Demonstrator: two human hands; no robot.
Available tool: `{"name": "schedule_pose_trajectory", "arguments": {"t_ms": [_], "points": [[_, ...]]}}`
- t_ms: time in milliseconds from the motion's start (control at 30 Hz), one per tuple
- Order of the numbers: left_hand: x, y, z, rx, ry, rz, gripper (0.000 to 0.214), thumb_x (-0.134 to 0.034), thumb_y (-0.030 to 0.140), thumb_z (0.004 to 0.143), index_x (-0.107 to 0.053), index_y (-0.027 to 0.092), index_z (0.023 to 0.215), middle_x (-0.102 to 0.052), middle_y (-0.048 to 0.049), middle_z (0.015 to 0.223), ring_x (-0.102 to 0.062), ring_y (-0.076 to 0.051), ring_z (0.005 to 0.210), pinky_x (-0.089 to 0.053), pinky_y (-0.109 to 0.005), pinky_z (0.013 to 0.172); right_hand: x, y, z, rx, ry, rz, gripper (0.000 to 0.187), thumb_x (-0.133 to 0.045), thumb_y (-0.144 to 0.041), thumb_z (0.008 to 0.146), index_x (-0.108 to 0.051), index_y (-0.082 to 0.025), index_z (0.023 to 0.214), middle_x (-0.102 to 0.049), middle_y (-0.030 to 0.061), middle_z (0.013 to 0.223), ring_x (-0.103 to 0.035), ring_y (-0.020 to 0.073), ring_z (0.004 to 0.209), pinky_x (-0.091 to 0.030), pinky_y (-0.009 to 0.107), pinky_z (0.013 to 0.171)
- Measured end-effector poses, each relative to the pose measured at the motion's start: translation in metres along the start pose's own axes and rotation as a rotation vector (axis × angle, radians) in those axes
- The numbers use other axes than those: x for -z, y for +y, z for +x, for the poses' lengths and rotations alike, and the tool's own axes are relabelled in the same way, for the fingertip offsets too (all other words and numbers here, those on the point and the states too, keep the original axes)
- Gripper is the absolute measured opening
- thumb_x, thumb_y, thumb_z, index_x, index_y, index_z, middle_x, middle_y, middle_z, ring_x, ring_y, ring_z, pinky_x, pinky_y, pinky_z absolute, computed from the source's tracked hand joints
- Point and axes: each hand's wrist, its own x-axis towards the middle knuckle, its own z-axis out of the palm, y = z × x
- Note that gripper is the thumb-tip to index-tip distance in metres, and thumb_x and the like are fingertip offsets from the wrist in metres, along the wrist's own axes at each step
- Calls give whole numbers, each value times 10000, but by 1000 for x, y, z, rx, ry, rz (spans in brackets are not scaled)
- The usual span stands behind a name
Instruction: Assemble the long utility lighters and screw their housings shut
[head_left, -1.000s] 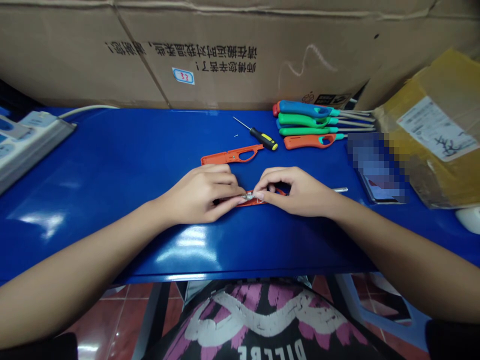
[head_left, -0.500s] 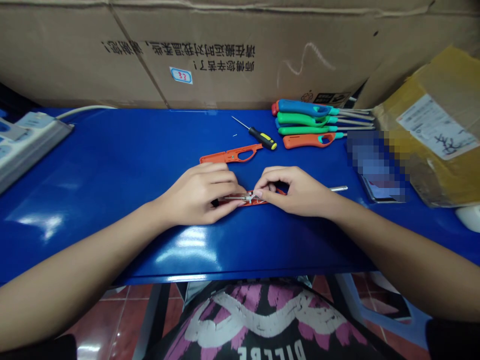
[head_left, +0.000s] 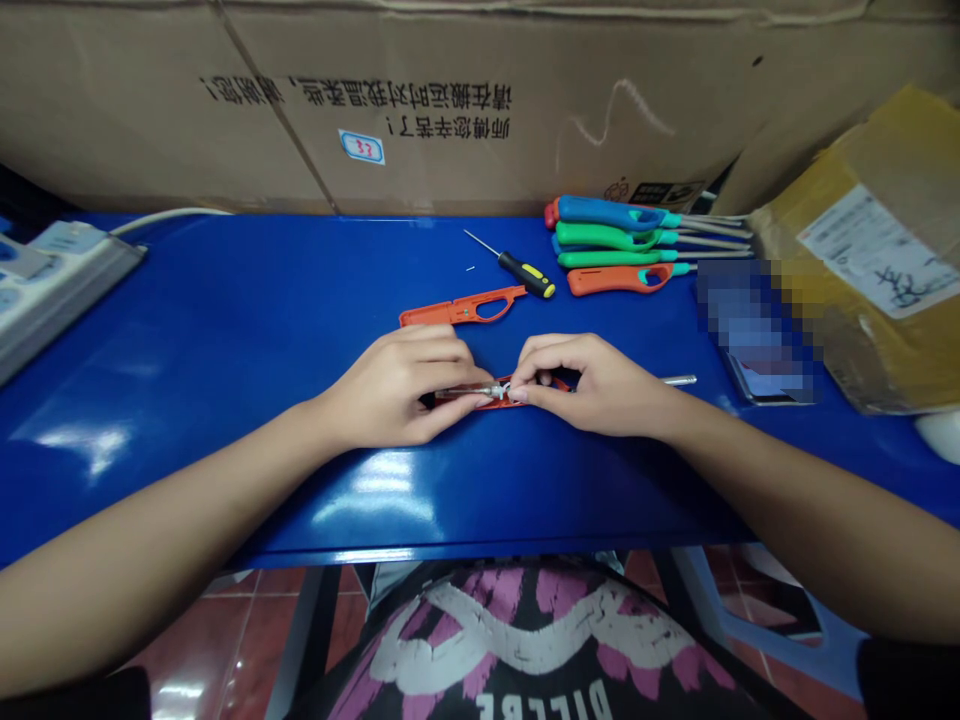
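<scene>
My left hand (head_left: 397,385) pinches a thin metal rod piece (head_left: 465,393) between thumb and fingers. My right hand (head_left: 592,385) grips an orange plastic lighter-style shell (head_left: 499,402), which lies low on the table, mostly hidden by my fingers. The rod's tip meets the shell between my hands. Beyond them lies a second orange shell half (head_left: 465,311). A small yellow-and-black screwdriver (head_left: 527,276) rests farther back. Past my right hand lies a loose metal tube (head_left: 679,380). Several finished long-nosed lighters, blue (head_left: 607,213), green (head_left: 607,238) and orange (head_left: 615,281), lie in a row.
Everything lies on a glossy blue table (head_left: 225,330) backed by a cardboard box (head_left: 375,100). A power strip (head_left: 67,280) sits at the left edge. On the right are a pixelated phone (head_left: 757,340) and a yellow-taped parcel (head_left: 877,300).
The metal rod now reaches farther left under my left fingers than it did a second ago. Both hands stay in nearly the same place, and the view has tilted slightly.
</scene>
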Motion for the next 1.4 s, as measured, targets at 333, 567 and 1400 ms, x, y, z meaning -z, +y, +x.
{"name": "schedule_pose_trajectory", "arguments": {"t_ms": [333, 567, 1400], "points": [[0, 1, 0, -2, -11, -4, 191, -610, 302, 964, -736, 181, 1040, -725, -60, 810, -627, -167, 738, -499, -304, 694, 0, 3, 0, 6, 6, 37, 114, -646, -209, 899, -737, -171, 842, -671, 38, 853, -627, 152, 781, -479, 308, 733], [-1, 1, 0, -11, 14, -6, 180, -631, 286, 952, -736, 157, 1019, -709, -61, 793, -623, -164, 722, -490, -296, 667, 0, 2, 0, 8, 14, 42, 113, -659, -209, 886, -748, -165, 831, -677, 37, 833, -635, 151, 766, -484, 305, 730], [-4, -2, -1, -9, 28, -1, 170, -689, 275, 911, -745, 175, 1036, -733, -55, 819, -637, -172, 741, -504, -305, 696, 5, -1, 0, -31, -29, 0, 128, -665, -226, 889, -774, -161, 870, -690, 39, 839, -584, 130, 713, -430, 288, 648]]}}
